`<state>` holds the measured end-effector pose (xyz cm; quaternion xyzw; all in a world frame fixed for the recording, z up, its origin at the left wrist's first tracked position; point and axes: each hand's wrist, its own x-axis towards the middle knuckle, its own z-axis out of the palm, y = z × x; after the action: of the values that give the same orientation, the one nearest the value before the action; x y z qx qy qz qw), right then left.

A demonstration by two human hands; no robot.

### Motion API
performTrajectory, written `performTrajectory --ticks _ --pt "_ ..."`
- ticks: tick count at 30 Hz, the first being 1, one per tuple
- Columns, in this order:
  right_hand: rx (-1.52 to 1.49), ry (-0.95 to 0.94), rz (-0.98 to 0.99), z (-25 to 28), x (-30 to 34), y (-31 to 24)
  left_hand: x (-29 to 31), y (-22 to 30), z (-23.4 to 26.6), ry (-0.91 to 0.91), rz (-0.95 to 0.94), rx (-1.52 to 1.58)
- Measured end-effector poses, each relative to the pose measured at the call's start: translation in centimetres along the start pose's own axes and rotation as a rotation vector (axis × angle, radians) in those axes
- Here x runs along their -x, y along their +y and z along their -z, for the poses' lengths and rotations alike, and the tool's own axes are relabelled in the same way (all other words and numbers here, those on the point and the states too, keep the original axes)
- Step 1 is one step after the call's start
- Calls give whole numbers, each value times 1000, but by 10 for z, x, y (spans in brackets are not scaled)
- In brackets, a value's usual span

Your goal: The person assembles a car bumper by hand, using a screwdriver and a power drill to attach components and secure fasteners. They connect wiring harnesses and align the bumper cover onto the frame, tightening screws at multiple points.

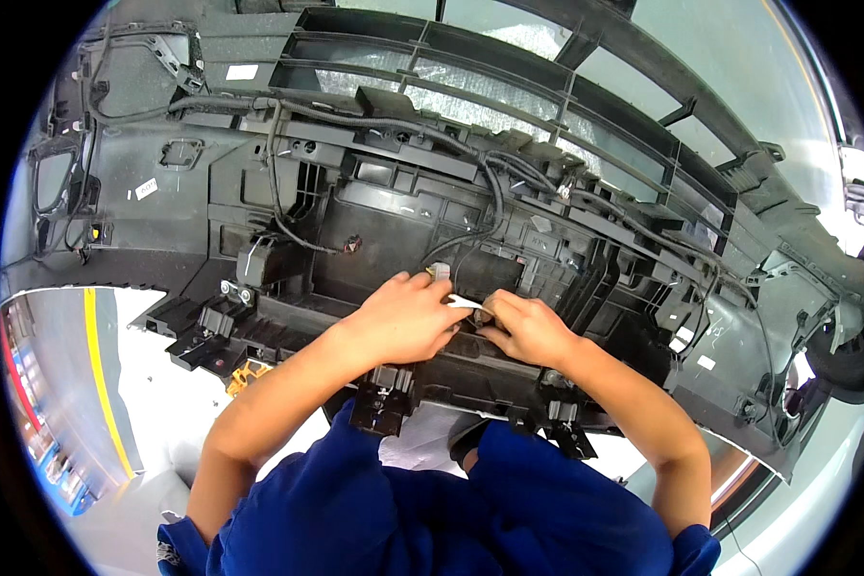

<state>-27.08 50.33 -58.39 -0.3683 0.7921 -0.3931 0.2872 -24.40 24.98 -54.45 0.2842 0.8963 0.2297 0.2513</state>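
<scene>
My left hand [403, 319] and my right hand [528, 331] are close together over the middle of a large black plastic car bumper [374, 206], seen from its inner side. Between them stretches a small white strip [466, 303]. The fingers of both hands are closed at its ends; what kind of strip it is, I cannot tell. A pale connector [439, 272] on a black cable shows just beyond my left fingertips. The black wiring harness [384, 123] runs along the bumper, and one branch drops to a loose plug [353, 245] left of my hands.
A slatted black grille [422, 58] spans the far side. Black brackets [384, 398] stick out along the near edge by my body. An orange part [248, 376] shows at the lower left. Yellow floor lines [106, 384] and blue bins [67, 490] lie farther left.
</scene>
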Motion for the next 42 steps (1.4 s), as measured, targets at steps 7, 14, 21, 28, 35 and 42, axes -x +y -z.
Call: performTrajectory --ticks 7,14,21,28,35,42 --pt "-104 -29 -91 16 2 -9 -18 -2 -18 -22 -3 98" --pt "-43 -324 -551 73 10 -37 -31 6 13 -337 100 357" --pt "-353 -437 -728 75 16 -31 -53 13 5 -518 352 390" --pt "-564 -452 -756 78 2 -31 -45 8 -4 -321 257 449" --pt "-612 -540 -787 74 -2 -16 -38 11 -8 -118 133 317" --pt "-597 -590 -776 82 -10 -12 -39 17 -5 -56 85 216"
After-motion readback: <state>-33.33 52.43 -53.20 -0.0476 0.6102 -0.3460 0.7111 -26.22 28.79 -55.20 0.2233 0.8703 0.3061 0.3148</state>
